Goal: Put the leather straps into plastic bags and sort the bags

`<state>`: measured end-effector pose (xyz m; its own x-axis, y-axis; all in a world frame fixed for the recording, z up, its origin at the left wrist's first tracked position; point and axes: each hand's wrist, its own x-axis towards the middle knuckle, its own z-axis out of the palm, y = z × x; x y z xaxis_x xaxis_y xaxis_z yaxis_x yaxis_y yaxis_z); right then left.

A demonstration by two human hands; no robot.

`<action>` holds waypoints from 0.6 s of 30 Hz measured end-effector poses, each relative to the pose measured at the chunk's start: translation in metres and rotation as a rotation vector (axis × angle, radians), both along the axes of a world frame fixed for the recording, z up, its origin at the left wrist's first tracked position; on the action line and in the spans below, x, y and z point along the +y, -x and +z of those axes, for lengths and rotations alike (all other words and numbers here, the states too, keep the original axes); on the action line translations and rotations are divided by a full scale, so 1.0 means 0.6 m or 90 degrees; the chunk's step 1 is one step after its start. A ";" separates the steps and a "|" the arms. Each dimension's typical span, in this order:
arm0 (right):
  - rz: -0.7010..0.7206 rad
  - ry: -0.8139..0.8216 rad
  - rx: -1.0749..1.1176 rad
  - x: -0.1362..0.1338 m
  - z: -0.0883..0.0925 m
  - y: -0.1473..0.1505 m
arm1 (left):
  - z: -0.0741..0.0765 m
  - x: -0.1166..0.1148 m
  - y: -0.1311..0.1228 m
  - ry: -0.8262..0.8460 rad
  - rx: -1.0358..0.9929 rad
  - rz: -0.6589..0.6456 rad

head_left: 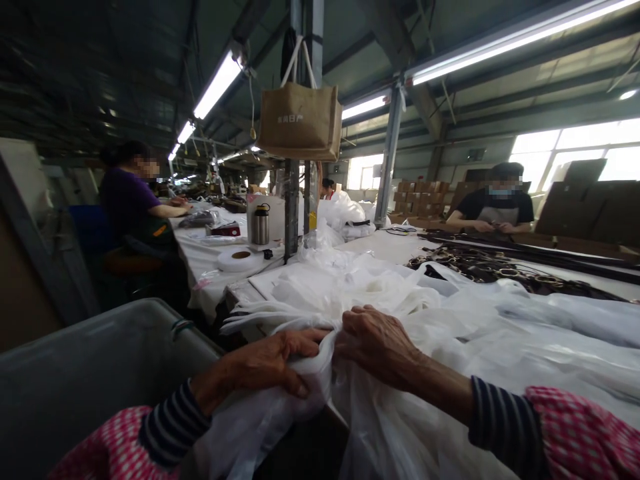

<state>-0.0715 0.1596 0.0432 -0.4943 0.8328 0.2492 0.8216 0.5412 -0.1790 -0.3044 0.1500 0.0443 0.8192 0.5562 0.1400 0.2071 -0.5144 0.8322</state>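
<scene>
Gathering the white plastic bags (320, 373) at frame centre on the bench (385, 243), I have left hand (273, 363) and right hand (375, 343) pinching them; next I judge a firm pull.

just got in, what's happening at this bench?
Both hands, left hand and right hand, grip a bunch of white plastic bags at the table edge. More bags are heaped across the table, with dark straps beyond. A grey bin sits at left. Two other people work at nearby tables.
</scene>
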 end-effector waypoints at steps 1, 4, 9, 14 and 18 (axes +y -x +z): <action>-0.013 0.013 0.011 0.013 0.006 0.004 | 0.004 0.010 0.001 0.011 -0.002 0.006; -0.057 0.067 0.046 0.054 0.021 0.019 | 0.011 0.045 0.007 0.063 0.003 0.040; -0.054 0.038 -0.025 0.086 0.018 0.030 | 0.004 0.080 0.021 0.092 0.033 0.051; -0.042 0.061 -0.008 0.096 0.006 0.013 | 0.007 0.083 0.023 0.126 0.060 0.024; 0.008 0.008 -0.003 0.100 -0.004 -0.004 | 0.011 0.087 0.018 0.109 0.094 0.019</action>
